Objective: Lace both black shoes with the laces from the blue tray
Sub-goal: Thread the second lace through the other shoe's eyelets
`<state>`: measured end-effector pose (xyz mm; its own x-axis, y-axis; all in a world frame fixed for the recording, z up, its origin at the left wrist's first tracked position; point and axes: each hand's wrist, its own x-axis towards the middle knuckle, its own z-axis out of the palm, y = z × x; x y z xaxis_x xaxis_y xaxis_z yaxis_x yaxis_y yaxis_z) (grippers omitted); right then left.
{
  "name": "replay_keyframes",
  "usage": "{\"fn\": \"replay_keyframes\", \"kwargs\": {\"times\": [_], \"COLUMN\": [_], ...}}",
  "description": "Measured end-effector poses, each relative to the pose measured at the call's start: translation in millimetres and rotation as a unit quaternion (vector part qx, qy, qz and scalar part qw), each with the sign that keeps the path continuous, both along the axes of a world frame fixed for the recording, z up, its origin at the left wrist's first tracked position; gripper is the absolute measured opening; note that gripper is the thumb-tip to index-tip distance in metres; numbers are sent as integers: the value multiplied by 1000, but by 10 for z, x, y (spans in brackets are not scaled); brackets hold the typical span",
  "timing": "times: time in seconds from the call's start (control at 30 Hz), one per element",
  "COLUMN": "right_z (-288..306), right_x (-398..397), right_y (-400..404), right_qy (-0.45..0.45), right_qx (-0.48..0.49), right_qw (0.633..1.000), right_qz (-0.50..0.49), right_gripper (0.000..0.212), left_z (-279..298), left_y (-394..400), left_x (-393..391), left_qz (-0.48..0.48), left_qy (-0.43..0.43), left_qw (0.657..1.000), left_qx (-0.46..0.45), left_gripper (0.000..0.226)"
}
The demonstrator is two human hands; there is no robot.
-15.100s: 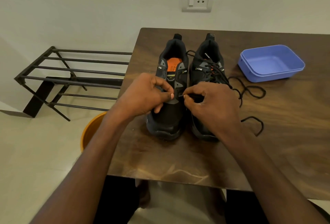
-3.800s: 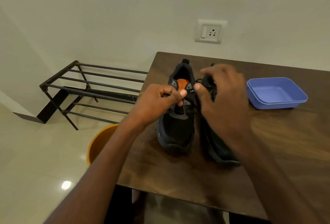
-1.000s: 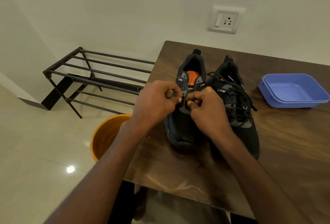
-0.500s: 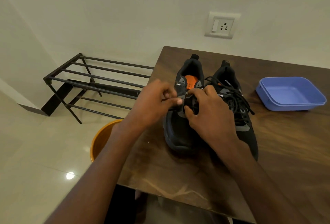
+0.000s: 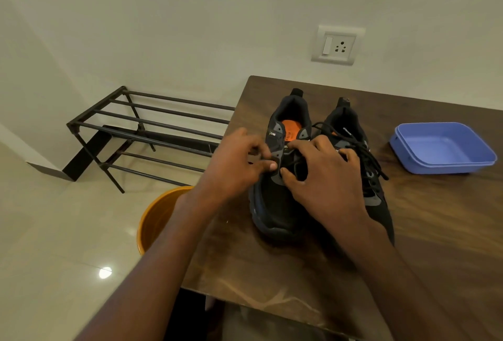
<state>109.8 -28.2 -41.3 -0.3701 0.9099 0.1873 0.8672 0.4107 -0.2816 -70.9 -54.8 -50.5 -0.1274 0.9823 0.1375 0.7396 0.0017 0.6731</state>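
Two black shoes stand side by side on a dark wooden table (image 5: 435, 231), toes toward the person, and both hands work at the left one. Farthest left, a black metal rack (image 5: 152, 134) stands on the pale floor against the wall, and an orange bucket (image 5: 158, 218) sits on the floor just beside the table's near-left edge. The left hand (image 5: 234, 166) has its fingers curled, thumb and forefinger pinched at the left eyelet edge of the left shoe (image 5: 277, 204); it seems to grip a lace end there, though the lace itself is too dark to make out against the fingers. The orange insole shows inside this shoe's opening. The right hand (image 5: 324, 177) lies over the tongue area, its thumb and curled fingers pinching a black lace (image 5: 295, 161) that crosses between the eyelet rows. The right shoe (image 5: 378, 199), partly hidden by that hand and wrist, touches the left shoe and already carries a lace through its eyelets, with loose loops lying on its upper. On the wall above the table is a white switch-and-socket plate (image 5: 337, 45). Well apart to the right, near the table's far-right side, sits the blue tray (image 5: 441, 161), with nothing visible in it.
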Motion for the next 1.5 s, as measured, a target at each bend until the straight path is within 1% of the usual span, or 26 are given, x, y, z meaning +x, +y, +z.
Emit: {"fn": "replay_keyframes", "kwargs": {"times": [0.07,0.13,0.17,0.2,0.23,0.27,0.3,0.33,0.4,0.43,0.47,0.53,0.57,0.6,0.7,0.73,0.8,0.9,1.0,1.03,1.13,1.2,1.3,1.4,1.47,1.5], "right_z": [1,9,12,17,18,17,16,16,17,12,11,1,2,1,-8,-13,-16,-8,27,26,-58,-94,-50,-42,-21,18], "right_x": [5,13,15,16,12,7,2,-5,-15,-18,-19,-14,-15,-15,-18,-19,-24,-28,-74,-117,-263,-316,-332,-291,-254,-231], "right_y": [4,5,5,5,3,1,0,-4,-15,-20,-24,-19,-16,-17,-4,-1,-2,-39,-131,-168,-249,-259,-252,-234,-224,-217], "right_qy": [12,20,22,24,25,26,27,27,27,29,30,30,32,34,41,42,37,32,80,67,-19,-23,32,77,174,242], "right_qx": [-3,-7,-11,-17,-21,-23,-24,-25,-25,-23,-21,-21,-24,-30,-43,-44,-46,-24,22,15,-3,6,8,-6,-75,-127], "right_qw": [1000,1000,1000,1000,999,999,999,999,999,999,999,999,999,999,998,998,998,999,994,993,995,997,997,995,982,962], "right_qz": [-2,-2,-2,-3,-4,-6,-7,-8,-8,-6,-5,-5,-6,-9,-8,-8,-11,-5,74,99,97,79,71,55,24,2], "right_gripper": [59,60,61,61,61,61,61,61,61,61,62,62,62,63,63,63,63,57,32,27,34,33,30,26,16,21], "left_z": [-21,63,133,208,261,273,262,231,123,62,25,-8,2,10,84,102,111,83,31,8,-40,-50,-70,-82,-78,-69], "left_y": [28,33,23,6,-18,-29,-28,-19,-7,0,4,21,23,28,35,22,13,34,59,61,64,57,57,71,69,63], "left_x": [-11,-17,-22,-26,-42,-63,-87,-109,-117,-101,-72,-46,-51,-63,-107,-89,-28,7,-52,-80,-120,-127,-140,-134,-116,-107], "left_qz": [0,21,31,36,41,49,63,76,62,43,20,-11,-14,-8,22,23,21,24,62,73,87,94,101,107,103,101], "left_qy": [-18,-135,-234,-350,-439,-480,-471,-414,-216,-135,-84,-36,-40,-68,-204,-238,-251,-227,-178,-157,-111,-91,-60,-27,-5,-1], "left_qw": [1000,987,965,926,885,862,866,897,971,989,996,999,999,997,973,965,964,971,978,980,985,986,986,988,990,991], "left_qx": [24,81,112,136,150,158,154,138,82,47,14,-8,5,30,101,103,81,65,89,94,100,102,122,111,94,86], "left_gripper": [6,9,13,18,21,21,19,16,16,19,18,9,7,5,9,12,16,15,9,6,3,3,4,10,13,13]}}
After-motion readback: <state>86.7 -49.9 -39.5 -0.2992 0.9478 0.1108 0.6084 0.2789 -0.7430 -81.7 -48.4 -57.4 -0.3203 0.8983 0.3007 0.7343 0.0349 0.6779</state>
